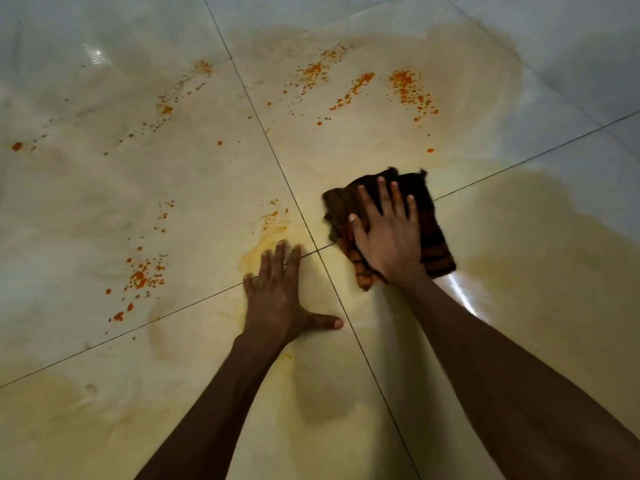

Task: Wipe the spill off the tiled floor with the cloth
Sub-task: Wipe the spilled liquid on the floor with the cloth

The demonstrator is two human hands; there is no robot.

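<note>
The dark folded cloth [429, 233] lay just right of the tile joint, pressed flat under the right hand [389, 237], fingers straight and spread. The left hand [277, 299] braced flat on the floor [86, 202]. Soft, light and probably damp, the cloth seemed best pushed by palm pressure toward the orange spatter [410, 90] farther off.

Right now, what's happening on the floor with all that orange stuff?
A person is cleaning up a spill. Their right hand presses flat on a dark cloth near where four tiles meet, while the left hand rests flat on the tiled floor for support. Lots of orange splatter is still unwiped farther out and to the left, and yellowish smears cover the tiles around the hands.
</note>
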